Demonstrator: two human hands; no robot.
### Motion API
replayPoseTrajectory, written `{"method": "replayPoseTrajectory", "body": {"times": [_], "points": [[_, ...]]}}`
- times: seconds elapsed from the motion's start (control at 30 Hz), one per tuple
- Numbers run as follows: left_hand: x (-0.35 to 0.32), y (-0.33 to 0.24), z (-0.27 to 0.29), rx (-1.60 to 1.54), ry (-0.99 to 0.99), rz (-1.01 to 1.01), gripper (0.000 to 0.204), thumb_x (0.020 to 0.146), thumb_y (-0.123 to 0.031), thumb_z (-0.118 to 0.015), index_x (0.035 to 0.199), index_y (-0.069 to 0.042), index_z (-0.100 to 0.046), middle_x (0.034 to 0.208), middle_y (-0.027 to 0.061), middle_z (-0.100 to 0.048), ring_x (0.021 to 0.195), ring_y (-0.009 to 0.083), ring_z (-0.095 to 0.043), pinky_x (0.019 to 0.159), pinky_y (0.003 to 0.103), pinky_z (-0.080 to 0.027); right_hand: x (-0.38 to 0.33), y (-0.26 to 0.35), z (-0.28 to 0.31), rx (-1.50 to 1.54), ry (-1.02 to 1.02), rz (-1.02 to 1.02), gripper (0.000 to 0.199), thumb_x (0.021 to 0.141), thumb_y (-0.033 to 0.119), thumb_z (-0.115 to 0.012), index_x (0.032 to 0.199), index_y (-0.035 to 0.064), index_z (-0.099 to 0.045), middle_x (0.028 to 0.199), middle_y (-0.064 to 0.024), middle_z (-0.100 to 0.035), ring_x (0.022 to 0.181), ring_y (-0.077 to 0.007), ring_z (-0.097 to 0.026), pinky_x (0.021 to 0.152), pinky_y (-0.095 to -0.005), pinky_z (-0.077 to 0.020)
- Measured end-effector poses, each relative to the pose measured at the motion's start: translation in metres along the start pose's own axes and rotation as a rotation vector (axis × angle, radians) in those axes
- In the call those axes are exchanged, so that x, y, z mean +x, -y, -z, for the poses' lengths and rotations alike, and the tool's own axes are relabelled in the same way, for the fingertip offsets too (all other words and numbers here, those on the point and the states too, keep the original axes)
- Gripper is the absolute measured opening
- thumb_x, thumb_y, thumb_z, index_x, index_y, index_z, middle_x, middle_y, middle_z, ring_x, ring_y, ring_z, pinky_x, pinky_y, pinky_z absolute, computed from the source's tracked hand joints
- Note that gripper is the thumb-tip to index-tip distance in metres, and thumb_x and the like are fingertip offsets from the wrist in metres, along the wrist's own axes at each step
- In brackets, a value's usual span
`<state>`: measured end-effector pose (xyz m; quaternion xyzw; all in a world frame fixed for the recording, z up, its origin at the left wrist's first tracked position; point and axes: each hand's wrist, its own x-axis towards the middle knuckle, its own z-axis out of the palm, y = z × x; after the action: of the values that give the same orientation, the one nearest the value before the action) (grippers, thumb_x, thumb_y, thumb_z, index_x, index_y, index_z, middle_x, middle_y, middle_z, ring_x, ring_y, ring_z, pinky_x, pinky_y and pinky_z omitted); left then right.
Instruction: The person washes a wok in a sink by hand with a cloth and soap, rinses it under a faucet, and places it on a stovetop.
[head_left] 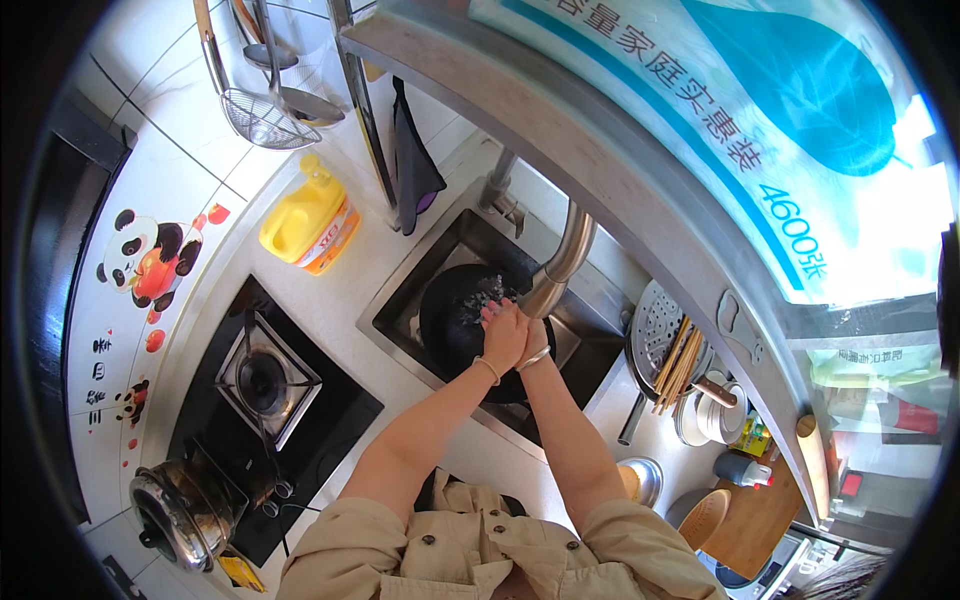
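Observation:
My two hands are pressed together under a curved metal faucet (566, 262), over a black wok (445, 335) in the sink (385, 315). Clear water splashes in the wok by the fingertips. My left hand (506, 334) lies across the right one, its fingers curled against it. Most of my right hand (538, 338) is covered by the left, and its fingers are largely hidden. No tool shows in either hand. A thin bracelet circles the left wrist, and a silvery bangle sits on the right.
Left of the sink stands a yellow jug (312, 225); nearer is a gas stove (300, 440) with a lidded pot (180, 515). Chopsticks (680, 365) lie on a perforated steel lid (655, 325) at right, beside stacked white bowls (712, 415). A metal shelf (640, 165) overhangs the faucet.

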<state>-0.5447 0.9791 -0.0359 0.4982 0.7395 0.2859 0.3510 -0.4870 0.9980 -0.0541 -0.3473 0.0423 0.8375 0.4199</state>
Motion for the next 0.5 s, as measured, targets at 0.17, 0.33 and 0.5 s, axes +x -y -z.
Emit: {"method": "replayPoseTrajectory", "body": {"times": [0.17, 0.33, 0.5], "points": [[0.008, 0.008, -0.007, -0.048, 0.06, 0.016, 0.027, 0.085, -0.02, -0.047, 0.104, -0.002, -0.052, 0.101, 0.021, -0.058, 0.099, 0.0387, -0.052, 0.081, 0.05, -0.04, 0.001, -0.003, 0.005, -0.008, -0.021, 0.009, 0.032, 0.093, 0.024, -0.033, 0.105, 0.0039, -0.053, 0.11, -0.0135, -0.057, 0.097, -0.0304, -0.055, 0.084, -0.0421, -0.0466], [0.018, 0.012, 0.032, 0.09, 0.042, -0.266, 0.041, 0.079, -0.015, -0.051, 0.119, -0.004, -0.046, 0.118, 0.0177, -0.051, 0.11, 0.0342, -0.047, 0.095, 0.045, -0.034, -0.02, -0.011, -0.029, 0.061, 0.016, 0.001, 0.032, 0.092, 0.025, -0.034, 0.111, 0.0063, -0.053, 0.11, -0.0091, -0.058, 0.099, -0.0252, -0.055, 0.087, -0.041, -0.0444], [0.024, 0.004, 0.051, -0.277, 0.14, -0.454, 0.051, 0.078, 0.002, -0.047, 0.128, -0.007, -0.04, 0.129, 0.0141, -0.044, 0.118, 0.029, -0.044, 0.098, 0.038, -0.034, -0.019, 0.01, 0.009, 0.045, -0.034, -0.028, 0.029, 0.089, 0.028, -0.043, 0.108, 0.0086, -0.053, 0.102, -0.0062, -0.06, 0.093, -0.0224, -0.057, 0.08, -0.0384, -0.047]]}}
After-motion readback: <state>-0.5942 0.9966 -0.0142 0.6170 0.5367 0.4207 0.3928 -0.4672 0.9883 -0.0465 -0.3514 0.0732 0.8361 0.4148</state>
